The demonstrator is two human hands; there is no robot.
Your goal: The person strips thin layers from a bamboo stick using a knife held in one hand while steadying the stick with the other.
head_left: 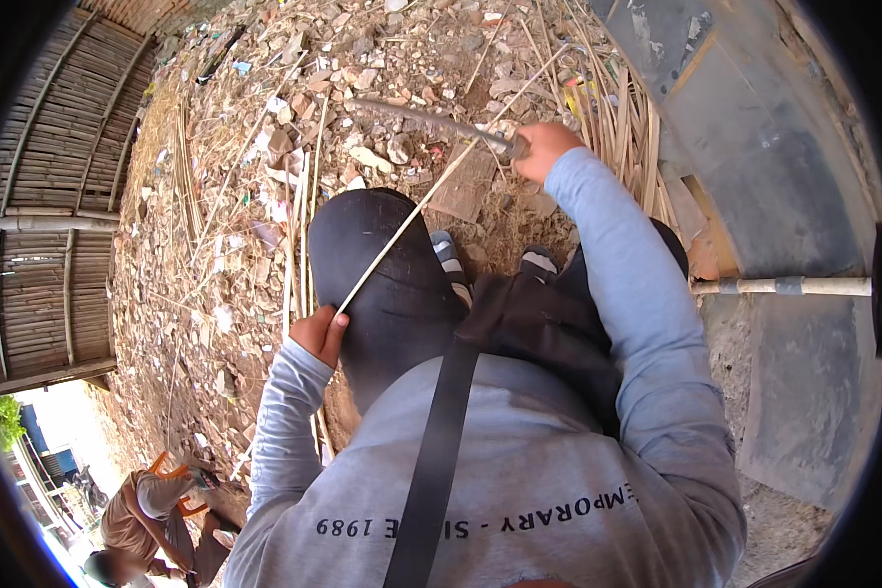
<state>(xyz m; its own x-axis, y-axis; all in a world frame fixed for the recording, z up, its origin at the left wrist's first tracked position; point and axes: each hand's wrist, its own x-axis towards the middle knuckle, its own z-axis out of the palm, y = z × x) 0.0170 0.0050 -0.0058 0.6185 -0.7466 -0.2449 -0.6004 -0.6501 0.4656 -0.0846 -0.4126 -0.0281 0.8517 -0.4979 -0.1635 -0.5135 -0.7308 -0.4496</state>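
Observation:
My left hand (318,333) grips the near end of a long thin bamboo strip (416,211) that runs diagonally up to the right across my dark-trousered knee (382,265). My right hand (542,149) is closed on the handle of a long grey blade (426,118), which points left and crosses the strip near my fist. My feet in grey sandals (446,253) rest on the rubble below.
Stony ground littered with scraps spreads ahead, with loose bamboo strips (304,211) lying left of my knee and a bundle of them (627,118) at right. A woven bamboo wall (54,196) stands left, a pole (784,286) right. Another person (142,519) crouches at lower left.

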